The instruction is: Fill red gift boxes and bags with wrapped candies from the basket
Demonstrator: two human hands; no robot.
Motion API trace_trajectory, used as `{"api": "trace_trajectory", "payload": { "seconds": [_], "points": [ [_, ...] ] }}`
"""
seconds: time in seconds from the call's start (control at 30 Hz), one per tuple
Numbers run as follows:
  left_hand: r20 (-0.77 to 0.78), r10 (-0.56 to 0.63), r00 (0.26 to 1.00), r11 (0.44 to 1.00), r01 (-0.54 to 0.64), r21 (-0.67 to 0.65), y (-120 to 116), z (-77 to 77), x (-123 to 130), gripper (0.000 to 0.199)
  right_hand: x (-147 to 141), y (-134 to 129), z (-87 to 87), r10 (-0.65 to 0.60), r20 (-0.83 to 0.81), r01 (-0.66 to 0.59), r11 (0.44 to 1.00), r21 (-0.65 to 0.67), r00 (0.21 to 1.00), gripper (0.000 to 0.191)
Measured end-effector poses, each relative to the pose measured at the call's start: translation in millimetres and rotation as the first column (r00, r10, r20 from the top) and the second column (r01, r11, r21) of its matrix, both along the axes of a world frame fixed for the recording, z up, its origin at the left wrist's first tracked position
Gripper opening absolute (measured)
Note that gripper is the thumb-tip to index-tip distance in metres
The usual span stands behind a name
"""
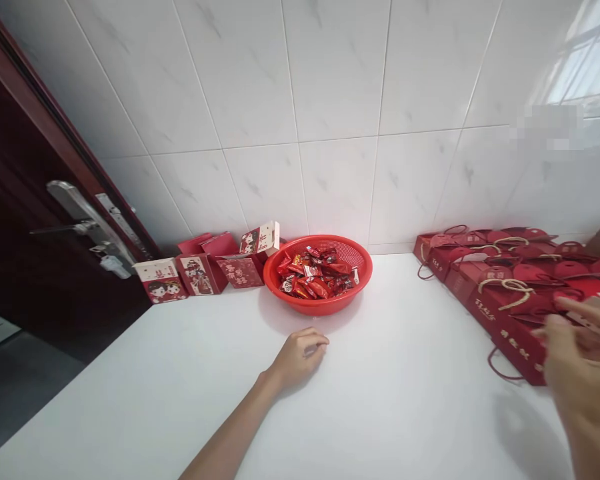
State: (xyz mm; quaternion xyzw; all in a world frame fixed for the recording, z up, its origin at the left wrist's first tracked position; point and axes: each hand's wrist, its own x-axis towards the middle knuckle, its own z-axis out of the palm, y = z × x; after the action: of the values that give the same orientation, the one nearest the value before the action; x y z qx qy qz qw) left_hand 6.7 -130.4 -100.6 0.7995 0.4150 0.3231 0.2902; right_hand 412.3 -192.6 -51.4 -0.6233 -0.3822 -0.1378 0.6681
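Note:
My left hand [301, 358] rests on the white table [380, 400], its fingers loosely curled in with nothing visible in them. Just beyond it stands a round red plastic basket [316, 308] holding a heap of red-wrapped candies [320, 273]. At the right edge my right hand [583, 363], a little blurred, hovers by the rows of red gift boxes [485, 293]. Its thumb and forefinger are spread apart near a red box with a white edge, and no held thing shows between them. Part of this hand is cut off by the frame.
Several small red and cream paper boxes [197, 275] stand left of the basket, some with flaps up. Rope and cord handles [510, 285] stick out from the gift boxes. A tiled wall [337, 180] runs behind the table, and a dark door [25, 167] with a metal handle is at left.

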Motion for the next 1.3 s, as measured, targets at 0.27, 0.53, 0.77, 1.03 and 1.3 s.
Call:
{"api": "trace_trajectory", "payload": {
  "seconds": [0.27,0.53,0.77,1.03,1.3],
  "points": [
    [0.076,0.047,0.996,0.995,-0.040,-0.088,-2,-13.3,2,0.020,-128,14,-27.3,0.803,0.221,-0.702,0.592,-0.395,0.553,0.020],
    [0.011,0.052,0.999,0.998,-0.052,-0.037,-1,-13.9,0,0.022,-146,-5,-63.8,0.923,0.166,-0.766,0.381,-0.518,0.347,0.025],
    [-0.218,0.186,0.958,0.967,-0.139,0.213,10,27.4,-57,0.026,-139,-5,-66.1,0.922,0.116,-0.775,0.375,-0.508,0.370,0.021],
    [-0.028,0.724,0.690,0.619,-0.631,0.466,68,107.8,-166,0.027,-140,-5,-68.0,0.919,0.072,-0.796,0.373,-0.477,0.387,0.021],
    [-0.030,0.756,0.654,0.623,-0.704,0.342,142,119.9,-179,0.033,-133,4,-70.3,0.904,0.066,-0.762,0.394,-0.514,0.423,0.033]
  ]
}}
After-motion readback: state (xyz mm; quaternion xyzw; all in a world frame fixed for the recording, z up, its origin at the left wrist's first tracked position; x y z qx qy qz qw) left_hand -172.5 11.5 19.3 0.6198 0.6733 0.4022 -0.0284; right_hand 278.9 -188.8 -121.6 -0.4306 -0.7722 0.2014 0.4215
